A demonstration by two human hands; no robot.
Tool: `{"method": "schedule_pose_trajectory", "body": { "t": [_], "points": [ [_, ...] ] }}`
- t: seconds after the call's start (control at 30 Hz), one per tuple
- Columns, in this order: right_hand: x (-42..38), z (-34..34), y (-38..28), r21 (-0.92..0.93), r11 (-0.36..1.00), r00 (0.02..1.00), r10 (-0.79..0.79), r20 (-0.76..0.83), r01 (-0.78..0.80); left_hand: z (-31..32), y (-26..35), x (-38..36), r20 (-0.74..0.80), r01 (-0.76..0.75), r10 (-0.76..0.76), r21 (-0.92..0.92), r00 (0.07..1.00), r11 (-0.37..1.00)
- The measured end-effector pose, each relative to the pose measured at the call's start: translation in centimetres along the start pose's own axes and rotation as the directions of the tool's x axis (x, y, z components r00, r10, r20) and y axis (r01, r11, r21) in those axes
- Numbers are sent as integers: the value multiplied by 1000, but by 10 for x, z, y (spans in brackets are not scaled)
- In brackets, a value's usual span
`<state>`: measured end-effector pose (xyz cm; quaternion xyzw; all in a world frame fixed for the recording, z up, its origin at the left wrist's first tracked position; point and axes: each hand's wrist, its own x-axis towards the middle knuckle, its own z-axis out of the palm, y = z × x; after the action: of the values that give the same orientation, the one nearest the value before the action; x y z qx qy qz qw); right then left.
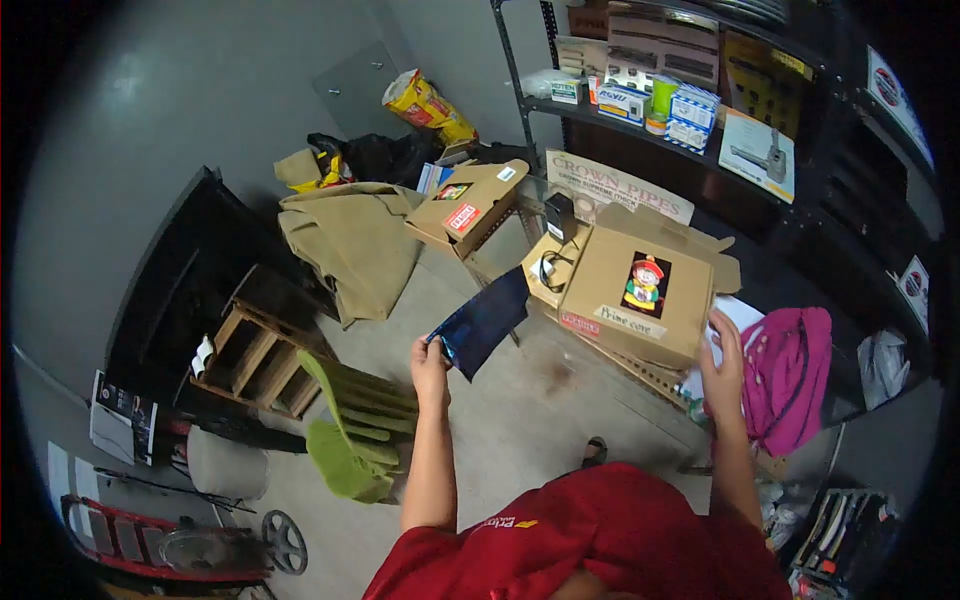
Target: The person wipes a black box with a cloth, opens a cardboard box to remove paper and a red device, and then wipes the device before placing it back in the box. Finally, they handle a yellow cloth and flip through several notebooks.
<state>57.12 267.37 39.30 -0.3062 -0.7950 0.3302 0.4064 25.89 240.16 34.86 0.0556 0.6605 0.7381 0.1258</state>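
Note:
My left hand [430, 368] pinches one corner of a dark blue, shiny flat pouch [482, 325], which hangs over the floor. At the right, my right hand [723, 365] is beside the front right corner of a cardboard box [610, 275] with a cartoon figure and a "Prime core" label. Its fingers are apart, and whether they touch the box is unclear. The box has raised flaps at its back and sits on a table. Left of it are a black device [560, 217] and a smaller tan box [546, 262] with a dark cable.
Another cardboard box [468, 207] lies farther left, near a brown cloth [350, 240]. A pink bag [790, 375] is to the right. Shelves [630, 128] with small boxes stand behind. A green chair [355, 430] and wooden crate [258, 358] stand at the left.

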Motion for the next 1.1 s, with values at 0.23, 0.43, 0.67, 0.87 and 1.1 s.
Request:
{"method": "schedule_pose_trajectory", "body": {
  "t": [0.23, 0.43, 0.67, 0.87, 1.1],
  "points": [
    [126, 118, -20, 7, 965, 920, -252, 301, 262, 26, -17, 64, 64, 245, -238, -371, 969, 896],
    [203, 242, -1, -156, 947, 909, -211, 359, 281, 39, -78, 157, 137, 478, -459, -323, 878, 817],
    [237, 328, 19, -496, 868, 967, 133, 215, -9, 53, -113, 215, 147, 500, -485, -90, 862, 861],
    [236, 339, 21, -435, 884, 951, 264, 163, -171, 57, -131, 239, 231, 487, -484, 51, 844, 872],
    [204, 380, -20, -159, 986, 985, -13, 170, 41, 58, -134, 253, 293, 491, -508, 133, 810, 861]
  ]
}}
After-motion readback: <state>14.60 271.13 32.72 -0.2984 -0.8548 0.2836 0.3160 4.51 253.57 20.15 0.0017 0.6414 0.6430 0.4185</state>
